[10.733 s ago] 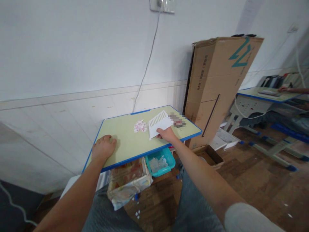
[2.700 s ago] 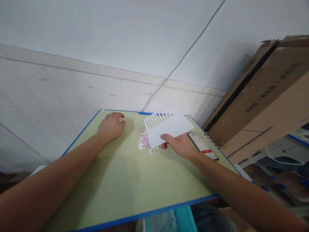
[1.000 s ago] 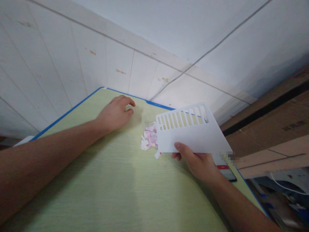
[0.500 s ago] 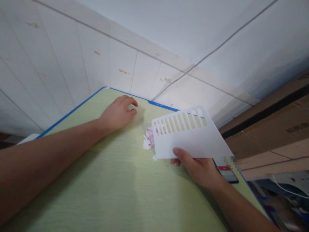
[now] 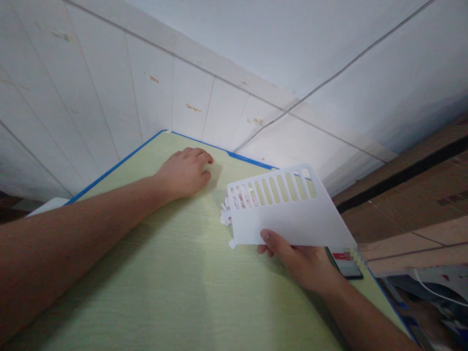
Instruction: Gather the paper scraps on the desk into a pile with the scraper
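My right hand (image 5: 292, 253) grips a flat white slotted panel (image 5: 281, 219) by its near edge, thumb on top and fingers underneath. A row of long slots runs along the panel's far side. Beneath its left end lies a pile of pink and white paper scraps (image 5: 225, 214), partly covered and partly seen through the slots. One small white scrap (image 5: 232, 243) shows at the panel's near left corner. My left hand (image 5: 188, 170) rests on the table left of the pile, fingers loosely bent, thumb apart, with nothing visible in it.
The pale green table (image 5: 164, 282) has a blue edge and meets a white panelled wall (image 5: 190, 87). A grey cable (image 5: 329, 80) runs down the wall. Near the right edge lies a dark-rimmed phone-like object (image 5: 349, 270), partly hidden. Cardboard boxes (image 5: 409, 204) stand at the right.
The slotted panel has shifted slightly and now covers more of the paper scraps. My left hand stays about where it was; the whole view has moved a little.
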`<action>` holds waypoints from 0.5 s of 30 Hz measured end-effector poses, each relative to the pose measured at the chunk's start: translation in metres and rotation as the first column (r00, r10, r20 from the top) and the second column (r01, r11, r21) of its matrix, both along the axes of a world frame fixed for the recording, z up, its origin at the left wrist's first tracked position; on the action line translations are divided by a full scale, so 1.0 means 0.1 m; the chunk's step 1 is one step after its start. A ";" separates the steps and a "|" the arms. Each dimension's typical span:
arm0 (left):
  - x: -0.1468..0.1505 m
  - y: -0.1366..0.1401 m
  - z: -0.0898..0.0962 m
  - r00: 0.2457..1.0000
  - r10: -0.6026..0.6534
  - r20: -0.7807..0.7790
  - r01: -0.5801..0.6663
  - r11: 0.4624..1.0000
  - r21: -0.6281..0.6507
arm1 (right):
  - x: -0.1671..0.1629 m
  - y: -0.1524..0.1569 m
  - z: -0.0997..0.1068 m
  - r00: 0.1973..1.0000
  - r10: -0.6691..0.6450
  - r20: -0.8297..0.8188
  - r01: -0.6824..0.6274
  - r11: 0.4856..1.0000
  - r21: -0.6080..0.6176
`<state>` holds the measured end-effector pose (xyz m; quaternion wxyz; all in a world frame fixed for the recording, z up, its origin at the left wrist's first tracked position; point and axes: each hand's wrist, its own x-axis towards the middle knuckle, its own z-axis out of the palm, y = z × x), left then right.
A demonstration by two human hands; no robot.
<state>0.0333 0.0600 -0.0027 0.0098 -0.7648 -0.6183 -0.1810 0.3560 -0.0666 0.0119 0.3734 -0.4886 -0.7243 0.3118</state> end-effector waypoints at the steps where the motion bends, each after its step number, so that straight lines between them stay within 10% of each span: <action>1: 0.01 -0.01 0.01 1.000 0.005 -0.022 -0.005 1.000 -0.010 | -0.03 -0.04 0.00 1.000 0.010 -0.005 -0.010 1.000 -0.025; 5: 0.05 -0.06 0.02 0.998 -0.006 -0.063 0.004 0.999 -0.035 | -0.04 -0.07 0.03 0.995 -0.043 -0.088 0.032 0.991 -0.126; 15: 0.08 -0.06 -0.02 1.000 0.005 -0.026 -0.006 0.999 -0.038 | 0.16 0.11 0.26 0.893 -0.297 -0.338 0.350 0.931 0.106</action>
